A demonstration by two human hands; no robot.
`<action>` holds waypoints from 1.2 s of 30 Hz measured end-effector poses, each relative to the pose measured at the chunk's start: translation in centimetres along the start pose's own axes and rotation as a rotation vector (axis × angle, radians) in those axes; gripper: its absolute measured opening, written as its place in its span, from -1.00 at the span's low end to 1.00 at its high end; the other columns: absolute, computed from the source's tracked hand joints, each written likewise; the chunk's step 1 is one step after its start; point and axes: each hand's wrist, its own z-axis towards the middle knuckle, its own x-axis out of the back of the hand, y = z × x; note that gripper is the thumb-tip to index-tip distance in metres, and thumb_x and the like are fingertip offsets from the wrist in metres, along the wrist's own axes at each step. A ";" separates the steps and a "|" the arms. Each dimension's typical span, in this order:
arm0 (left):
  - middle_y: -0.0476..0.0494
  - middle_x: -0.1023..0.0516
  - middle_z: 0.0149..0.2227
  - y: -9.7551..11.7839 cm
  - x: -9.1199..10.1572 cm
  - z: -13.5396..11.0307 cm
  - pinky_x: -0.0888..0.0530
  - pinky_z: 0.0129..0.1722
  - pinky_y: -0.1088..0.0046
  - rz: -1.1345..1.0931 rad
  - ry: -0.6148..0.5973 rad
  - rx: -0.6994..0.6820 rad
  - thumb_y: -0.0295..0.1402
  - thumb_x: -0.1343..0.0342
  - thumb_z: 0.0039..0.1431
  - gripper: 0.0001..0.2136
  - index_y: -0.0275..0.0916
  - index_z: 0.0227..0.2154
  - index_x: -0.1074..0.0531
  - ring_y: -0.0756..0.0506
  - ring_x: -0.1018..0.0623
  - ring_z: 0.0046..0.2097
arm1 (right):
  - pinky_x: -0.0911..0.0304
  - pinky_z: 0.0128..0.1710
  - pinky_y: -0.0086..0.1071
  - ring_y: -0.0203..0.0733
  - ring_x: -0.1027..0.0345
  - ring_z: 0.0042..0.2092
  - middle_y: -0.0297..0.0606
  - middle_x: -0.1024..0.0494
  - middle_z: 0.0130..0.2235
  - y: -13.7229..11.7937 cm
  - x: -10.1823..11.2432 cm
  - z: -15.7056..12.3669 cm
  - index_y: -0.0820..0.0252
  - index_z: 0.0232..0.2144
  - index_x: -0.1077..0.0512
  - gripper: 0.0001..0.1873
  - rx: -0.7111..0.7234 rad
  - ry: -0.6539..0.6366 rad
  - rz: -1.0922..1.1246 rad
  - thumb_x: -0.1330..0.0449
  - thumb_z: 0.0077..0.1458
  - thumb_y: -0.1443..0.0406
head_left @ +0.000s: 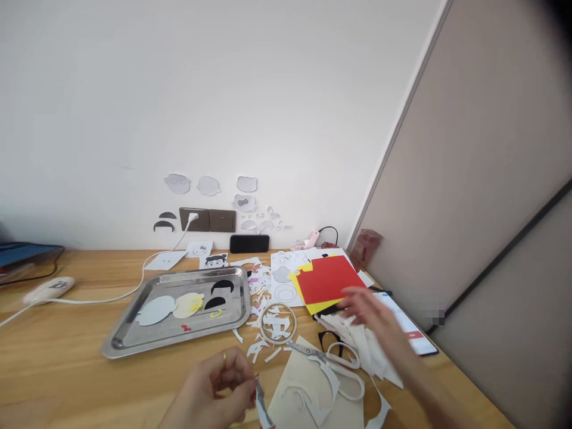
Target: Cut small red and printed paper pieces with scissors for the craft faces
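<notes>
My left hand (pixel 210 390) is low at the front of the wooden desk, fingers curled round a thin pen-like tool (pixel 261 405) with a red and grey tip. My right hand (pixel 373 319) reaches out to the right over a heap of white paper offcuts (pixel 357 342), just in front of the red paper sheet (pixel 328 279) lying on yellow paper; it is blurred by motion and its fingers look spread. White-handled scissors (pixel 333 357) lie between my hands beside a cream sheet (pixel 304 387) with shapes cut out of it.
A steel tray (pixel 134 333) at centre left holds paper cut-outs in white, cream and black. A tape ring (pixel 277 323), paper scraps, printed sheets, a phone (pixel 409 328) at right, a mouse (pixel 48 289) at left and a charging cable lie on the desk. Paper shapes are stuck on the wall.
</notes>
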 end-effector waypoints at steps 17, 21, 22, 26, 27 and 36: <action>-0.05 -0.44 -0.48 4.8 2.3 2.1 -0.31 -0.46 0.54 -0.114 -0.084 -0.193 -0.42 -0.09 -0.14 -0.86 -0.34 -0.44 -0.35 0.01 -0.40 -0.43 | -0.22 -0.49 -0.44 -0.32 -0.28 -0.53 -0.39 -0.41 -0.57 -4.5 -12.2 -0.6 0.23 -0.50 -0.41 -0.83 0.007 -0.315 0.214 -0.13 0.00 0.24; -0.06 -0.44 -0.43 5.2 2.2 3.2 -0.33 -0.43 0.53 -0.203 -0.132 -0.216 -0.53 -0.04 -0.19 -0.81 -0.34 -0.40 -0.36 0.02 -0.41 -0.41 | -0.21 -0.50 -0.44 -0.31 -0.26 -0.53 -0.38 -0.41 -0.58 -5.0 -11.2 0.3 0.22 -0.52 -0.40 -0.78 0.007 -0.273 0.202 -0.13 -0.01 0.18; -0.07 -0.44 -0.42 5.3 2.2 3.3 -0.34 -0.43 0.53 -0.211 -0.134 -0.215 -0.56 -0.02 -0.20 -0.79 -0.34 -0.40 -0.37 0.02 -0.41 -0.39 | -0.21 -0.50 -0.43 -0.31 -0.26 -0.53 -0.37 -0.41 -0.58 -5.1 -11.0 0.3 0.22 -0.53 -0.40 -0.78 0.008 -0.264 0.193 -0.13 -0.01 0.17; -0.11 -0.43 -0.35 5.8 2.1 3.5 -0.39 -0.42 0.50 -0.239 -0.136 -0.205 -0.52 0.03 -0.14 -0.80 -0.31 -0.37 -0.37 -0.02 -0.39 -0.31 | -0.20 -0.48 -0.43 -0.28 -0.26 -0.51 -0.37 -0.40 -0.57 -5.3 -10.6 0.3 0.21 -0.53 -0.39 -0.77 0.003 -0.216 0.129 -0.13 -0.02 0.16; -0.11 -0.42 -0.35 6.0 2.0 3.6 -0.39 -0.44 0.51 -0.237 -0.131 -0.202 -0.47 0.03 -0.10 -0.83 -0.31 -0.38 -0.38 -0.02 -0.38 -0.31 | -0.20 -0.48 -0.43 -0.28 -0.25 -0.51 -0.37 -0.40 -0.58 -5.3 -10.6 0.2 0.20 -0.54 -0.39 -0.77 0.002 -0.205 0.107 -0.12 -0.02 0.16; -0.03 -0.42 -0.56 6.4 2.6 4.5 -0.29 -0.50 0.59 -0.259 -0.164 -0.199 -0.45 -0.17 -0.17 -0.92 -0.34 -0.53 -0.45 0.11 -0.33 -0.53 | -0.20 -0.48 -0.44 -0.30 -0.25 -0.51 -0.43 -0.34 -0.59 -5.6 -10.1 -1.0 0.15 -0.59 -0.27 -0.67 0.100 -0.160 -0.196 0.04 0.10 0.13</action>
